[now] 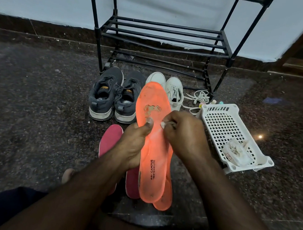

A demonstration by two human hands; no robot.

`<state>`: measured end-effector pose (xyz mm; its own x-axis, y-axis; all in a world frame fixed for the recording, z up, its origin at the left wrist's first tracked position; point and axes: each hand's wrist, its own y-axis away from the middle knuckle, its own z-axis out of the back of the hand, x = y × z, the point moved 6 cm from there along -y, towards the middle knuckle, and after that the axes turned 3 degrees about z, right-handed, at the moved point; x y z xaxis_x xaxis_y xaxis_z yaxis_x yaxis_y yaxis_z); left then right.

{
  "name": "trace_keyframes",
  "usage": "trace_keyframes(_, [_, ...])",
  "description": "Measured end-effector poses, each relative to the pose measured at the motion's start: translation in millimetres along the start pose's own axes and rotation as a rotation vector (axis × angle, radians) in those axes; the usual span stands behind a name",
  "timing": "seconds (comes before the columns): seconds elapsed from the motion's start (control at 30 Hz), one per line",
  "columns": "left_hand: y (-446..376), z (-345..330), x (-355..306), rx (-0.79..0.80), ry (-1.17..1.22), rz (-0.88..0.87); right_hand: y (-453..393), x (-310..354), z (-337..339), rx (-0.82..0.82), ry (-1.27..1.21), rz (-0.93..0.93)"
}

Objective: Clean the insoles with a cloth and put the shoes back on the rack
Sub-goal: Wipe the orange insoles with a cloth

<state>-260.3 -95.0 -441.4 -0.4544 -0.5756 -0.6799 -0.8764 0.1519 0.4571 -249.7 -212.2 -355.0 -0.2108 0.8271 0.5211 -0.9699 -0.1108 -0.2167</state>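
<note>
Two orange insoles (154, 134) (one held), four shoes (135, 95)

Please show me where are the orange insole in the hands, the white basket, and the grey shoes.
orange insole (153, 153): head view, on its middle, above the printed brand text.
white basket (220, 123): head view, on its perforated floor.
grey shoes (104, 93): head view, on the left shoe's opening.

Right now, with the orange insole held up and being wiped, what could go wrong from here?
1. The orange foam insole has a flaked, worn patch near the forefoot; rubbing there with the small white cloth pinched in the right hand may peel more away.
2. The left hand grips only one edge, so the insole could bend or slip under pressure.
3. A second orange insole and two pink insoles lie on the dark stone floor and may pick up grit.
</note>
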Motion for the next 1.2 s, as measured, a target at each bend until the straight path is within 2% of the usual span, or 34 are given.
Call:
trace_keyframes(0.07, [0.3,0.5,0.2,0.008,-0.003,0.0,0.3,1.4,-2.2,0.004,-0.001,0.019])
trace_keyframes(0.17, [-0.7,2.9,-0.6,-0.003,0.004,0.004,7.3,9.4,-15.4,0.184,-0.041,0.076])
trace_keyframes(0.23, [0.2,1.9,-1.6,0.005,0.017,0.013,6.6,2.4,-13.0,0.226,-0.197,0.034])
trace_keyframes(0.37, [1.8,2.4,-4.1,0.033,0.041,0.037,-3.1,-21.0,19.0,0.007,-0.666,-0.152])
trace_keyframes(0.43, [0.6,3.9,-3.3,0.034,0.045,0.05,-4.4,-22.5,27.0,-0.015,-0.751,-0.164])
trace_keyframes(0.63, [2.0,0.7,-4.7,0.062,0.078,0.05,-0.7,-10.2,13.6,0.054,-0.401,-0.008])
trace_keyframes(0.73, [5.0,-2.6,-5.5,0.082,0.076,0.043,3.0,2.2,6.1,0.06,-0.129,0.136])
trace_keyframes(0.83, [4.5,-2.3,-4.0,0.078,0.064,0.045,7.2,6.8,-4.1,0.083,-0.079,0.145])
trace_keyframes(1.03, [3.2,-1.6,-0.3,0.06,0.019,0.036,14.5,14.0,-14.5,-0.01,0.092,0.235])
trace_keyframes(1.13, [1.5,0.4,0.2,0.059,0.023,0.025,8.7,4.7,-8.8,-0.04,0.104,0.153])
trace_keyframes(1.2, [1.0,1.3,-1.5,0.055,0.013,0.015,3.1,-5.4,-1.9,-0.014,0.011,0.06])
